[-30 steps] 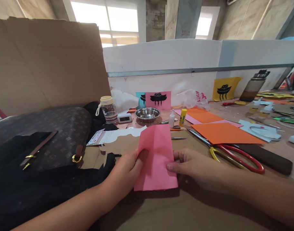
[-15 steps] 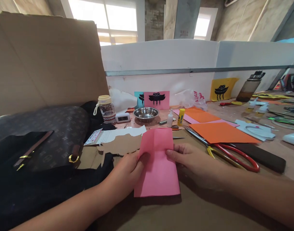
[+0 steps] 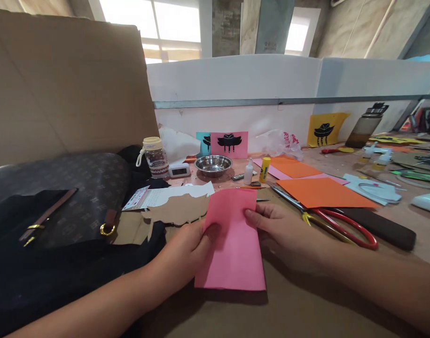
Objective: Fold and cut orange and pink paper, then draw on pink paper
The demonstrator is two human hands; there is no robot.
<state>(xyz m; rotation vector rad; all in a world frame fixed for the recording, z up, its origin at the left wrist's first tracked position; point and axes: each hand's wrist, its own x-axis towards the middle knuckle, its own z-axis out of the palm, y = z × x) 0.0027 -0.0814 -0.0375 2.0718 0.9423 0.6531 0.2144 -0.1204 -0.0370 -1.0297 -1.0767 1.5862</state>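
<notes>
A sheet of pink paper [image 3: 232,253] is held up over the brown work surface, its near edge toward me. My left hand [image 3: 195,241] pinches its left edge, thumb on top and fingers hidden beneath. At the right edge, near the top, my right hand [image 3: 271,225] grips it between thumb and fingers. Just left of the paper lies a cut cardboard shape [image 3: 177,210], partly over a white printed sheet [image 3: 168,195]. Large scissors [image 3: 345,227] with red and gold handles rest beyond my right hand.
Orange paper [image 3: 325,191] partly covers the scissors and a dark long object [image 3: 380,227]. A metal bowl [image 3: 213,164], white squeeze bottle [image 3: 248,173], glue stick [image 3: 265,170] and jar [image 3: 155,158] stand behind. A patterned bag [image 3: 84,202] fills the left side.
The paper's upper right corner has shifted slightly right along with my right hand, and the crease at its top shows less. Both hands keep hold of it.
</notes>
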